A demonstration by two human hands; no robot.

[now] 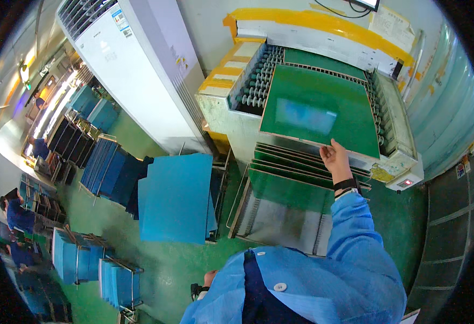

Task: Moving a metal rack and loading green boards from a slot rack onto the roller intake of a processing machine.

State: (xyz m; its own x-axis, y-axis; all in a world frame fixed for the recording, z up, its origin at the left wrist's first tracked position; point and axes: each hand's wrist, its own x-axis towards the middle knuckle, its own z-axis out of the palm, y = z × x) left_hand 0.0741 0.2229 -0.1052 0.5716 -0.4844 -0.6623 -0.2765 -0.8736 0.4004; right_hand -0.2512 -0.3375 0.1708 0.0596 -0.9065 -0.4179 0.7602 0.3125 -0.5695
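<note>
At upper left, a tall white floor-standing air conditioner (pixel 134 70), beside the machine. At upper centre, a roller conveyor machine (pixel 226 127), with rows of disc rollers (pixel 256 83), probably spaced to carry flat sheets on few contact points. Left of centre, large light-blue sheets (pixel 177 200), grouped close together. Directly before the machine, a slotted rack (pixel 239 210), holding upright green boards (pixel 296 186) apart, presumably to keep faces from rubbing; placed close, likely for a short reach. Flat over the rollers, one glossy green panel (pixel 323 102), near edge out at the machine's front; just behind, a second green panel (pixel 323 62). At that near edge, the right hand (pixel 334 158), fingers bent up to the rim, perhaps to spare the glossy face; cannot tell whether truly pinching. Low, close to the blue jacket (pixel 323 286), the left hand (pixel 210 278), mostly hidden, well apart from the panel; cannot tell whether spread or closed. Around the right wrist, a black band (pixel 346 184).
</note>
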